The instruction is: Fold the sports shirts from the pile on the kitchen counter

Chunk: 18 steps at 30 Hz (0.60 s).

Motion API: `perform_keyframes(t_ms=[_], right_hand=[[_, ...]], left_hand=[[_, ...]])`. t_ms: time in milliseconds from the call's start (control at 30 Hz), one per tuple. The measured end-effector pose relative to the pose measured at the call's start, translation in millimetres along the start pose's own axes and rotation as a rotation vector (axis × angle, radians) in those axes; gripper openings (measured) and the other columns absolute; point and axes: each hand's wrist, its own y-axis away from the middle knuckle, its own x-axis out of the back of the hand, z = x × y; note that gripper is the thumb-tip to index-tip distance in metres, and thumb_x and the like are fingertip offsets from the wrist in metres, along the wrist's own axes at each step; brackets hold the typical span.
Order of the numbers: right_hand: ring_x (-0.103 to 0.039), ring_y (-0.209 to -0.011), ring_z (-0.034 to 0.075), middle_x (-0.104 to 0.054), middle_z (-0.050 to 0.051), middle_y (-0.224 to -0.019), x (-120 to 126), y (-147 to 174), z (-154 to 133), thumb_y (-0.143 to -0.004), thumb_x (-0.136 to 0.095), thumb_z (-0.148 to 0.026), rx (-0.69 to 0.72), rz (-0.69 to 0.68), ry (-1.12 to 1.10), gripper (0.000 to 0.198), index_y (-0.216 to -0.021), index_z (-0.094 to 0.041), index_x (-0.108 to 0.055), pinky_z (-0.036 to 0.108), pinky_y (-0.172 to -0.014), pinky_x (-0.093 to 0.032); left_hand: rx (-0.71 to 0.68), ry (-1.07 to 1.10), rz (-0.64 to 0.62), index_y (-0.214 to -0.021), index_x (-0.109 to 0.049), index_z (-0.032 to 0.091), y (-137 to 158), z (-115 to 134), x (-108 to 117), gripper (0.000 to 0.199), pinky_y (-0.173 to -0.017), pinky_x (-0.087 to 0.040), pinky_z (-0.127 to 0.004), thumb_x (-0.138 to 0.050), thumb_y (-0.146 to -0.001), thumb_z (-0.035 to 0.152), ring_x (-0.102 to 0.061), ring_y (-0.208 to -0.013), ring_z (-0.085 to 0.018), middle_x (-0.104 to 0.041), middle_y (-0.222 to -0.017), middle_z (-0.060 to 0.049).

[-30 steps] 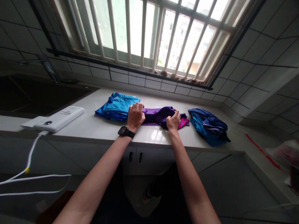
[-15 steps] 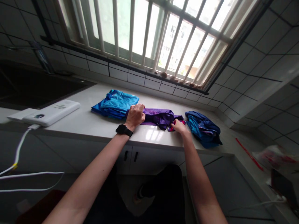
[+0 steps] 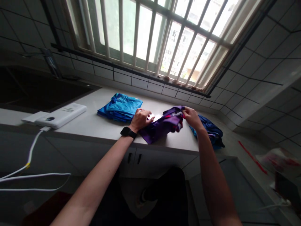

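Note:
A crumpled purple garment (image 3: 162, 125) with red and pink patches at its right end lies across the white countertop (image 3: 110, 130), its lower left corner at the front edge. My right hand (image 3: 191, 117) pinches the garment's right end and holds it raised off the surface. At the garment's left end is my left hand (image 3: 141, 119), wearing a black watch, its fingers apart and gripping nothing. Beyond that hand sits a folded stack of blue clothes (image 3: 123, 106). Partly behind my right forearm rests a dark blue folded garment (image 3: 211, 128).
To the left lies a white power bank (image 3: 63, 115) with a white cable (image 3: 33, 150). Behind it are a dark sink (image 3: 35, 88) and a faucet (image 3: 52, 64). A red strip (image 3: 251, 157) and a plastic bag (image 3: 278, 158) lie on the right counter.
My right hand has lifted the garment's right end and moved up and slightly right. My left hand has loosened, its fingers now apart. The purple garment has shifted toward the front edge.

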Motion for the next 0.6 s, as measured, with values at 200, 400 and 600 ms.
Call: perform_keyframes(t_ms=[200,400,600], right_hand=[[-0.067,-0.095,0.029,-0.074,0.011,-0.089,-16,-6,0,-0.094,-0.055,-0.034,-0.166,0.164,0.27,0.026,-0.076,-0.022,-0.069,0.036,-0.087,-0.049],[-0.068,-0.078,0.023,-0.072,0.006,-0.076,5,-17,16,-0.095,-0.051,-0.041,-0.184,0.361,-0.194,0.031,-0.088,-0.019,-0.071,0.032,-0.07,-0.054],[-0.068,-0.071,0.015,-0.07,0.001,-0.077,19,-39,25,-0.097,-0.048,-0.039,-0.218,0.841,-0.571,0.029,-0.093,-0.019,-0.068,0.024,-0.062,-0.054]], left_hand=[[-0.213,0.049,-0.269,-0.082,-0.072,0.023,2,2,-5,0.014,-0.1,-0.045,-0.042,-0.064,-0.08,0.033,-0.07,-0.087,-0.025,-0.075,-0.087,-0.007],[0.058,-0.087,-0.067,-0.09,-0.071,0.02,0,-2,-2,0.02,-0.102,-0.042,-0.047,-0.054,-0.093,0.03,-0.069,-0.101,-0.031,-0.074,-0.099,-0.014],[0.324,-0.105,0.148,-0.113,-0.067,0.019,2,-3,7,0.03,-0.101,-0.04,-0.045,-0.041,-0.1,0.022,-0.065,-0.11,-0.032,-0.073,-0.111,-0.014]])
